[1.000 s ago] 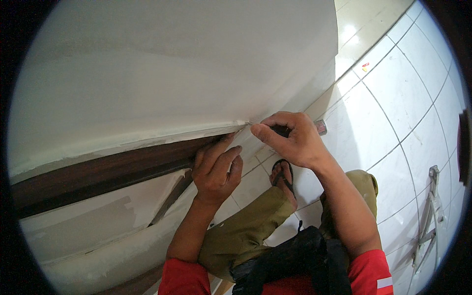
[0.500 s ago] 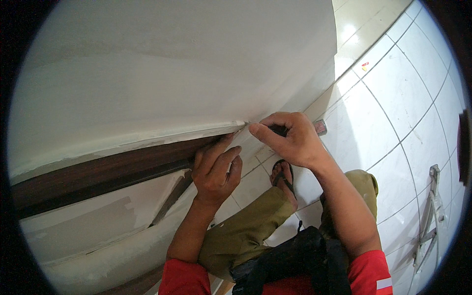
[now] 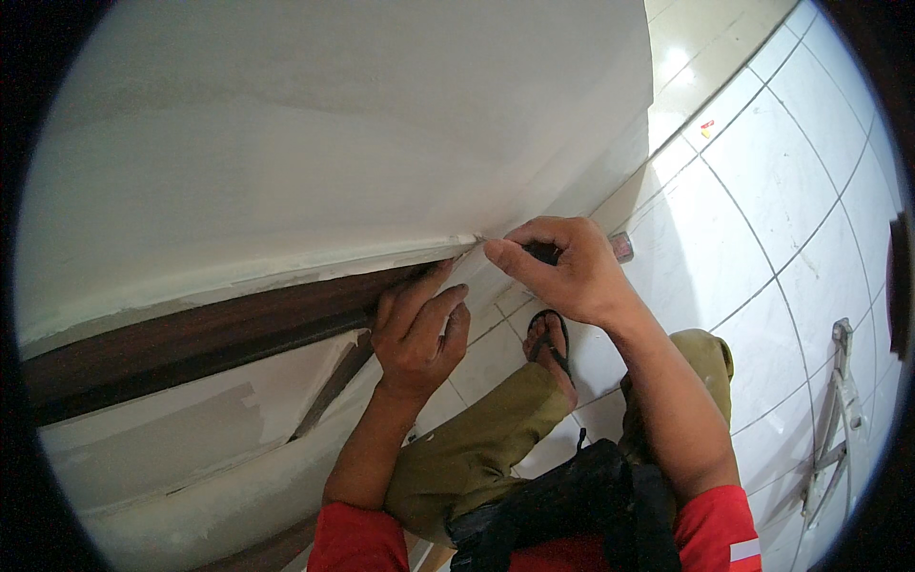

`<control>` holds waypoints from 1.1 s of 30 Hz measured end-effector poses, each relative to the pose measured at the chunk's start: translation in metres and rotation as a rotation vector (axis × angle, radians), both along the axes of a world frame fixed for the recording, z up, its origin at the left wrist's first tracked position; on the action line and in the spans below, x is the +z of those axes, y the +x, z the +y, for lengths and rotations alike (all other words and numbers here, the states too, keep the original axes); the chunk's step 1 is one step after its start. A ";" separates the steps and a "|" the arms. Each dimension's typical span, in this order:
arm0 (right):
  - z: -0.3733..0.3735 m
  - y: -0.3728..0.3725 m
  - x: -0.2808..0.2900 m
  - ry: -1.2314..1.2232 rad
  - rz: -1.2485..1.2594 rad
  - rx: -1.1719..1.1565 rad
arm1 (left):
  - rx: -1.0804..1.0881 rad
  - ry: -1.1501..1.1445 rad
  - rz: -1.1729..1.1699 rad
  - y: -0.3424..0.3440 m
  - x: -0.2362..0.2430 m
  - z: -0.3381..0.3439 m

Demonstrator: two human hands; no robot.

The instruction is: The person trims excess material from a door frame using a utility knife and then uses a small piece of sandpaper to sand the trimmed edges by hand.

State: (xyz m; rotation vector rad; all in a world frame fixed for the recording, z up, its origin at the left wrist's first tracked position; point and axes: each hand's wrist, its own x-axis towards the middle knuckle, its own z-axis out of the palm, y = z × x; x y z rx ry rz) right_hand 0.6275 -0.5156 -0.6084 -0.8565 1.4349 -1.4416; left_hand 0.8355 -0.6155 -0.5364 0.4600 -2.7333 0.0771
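A metal frame (image 3: 845,410) on white tiles (image 3: 743,214).
Far ahead of the frame, and to its left, a red-and-yellow scrap (image 3: 706,129) is lying. Well to the left of the frame there is a black sandal (image 3: 565,339). Near the frame's upper end, to its right, a dark object (image 3: 899,286) is seen only in part.

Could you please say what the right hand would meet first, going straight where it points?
The right hand would probably meet the long, off-white plastered wall edge just ahead, though depth is unclear.
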 end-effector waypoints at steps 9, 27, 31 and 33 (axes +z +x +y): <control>-0.004 0.009 -0.004 -0.072 -0.092 -0.045 | -0.004 -0.003 -0.027 0.002 0.000 0.000; 0.000 0.001 -0.013 0.000 -0.026 0.001 | 0.003 0.011 -0.021 0.000 0.001 0.001; 0.005 -0.001 -0.008 0.028 -0.035 0.019 | 0.014 0.006 -0.025 0.000 0.002 0.002; 0.005 0.002 -0.003 -0.034 -0.073 -0.001 | 0.011 0.004 -0.015 0.000 0.002 0.002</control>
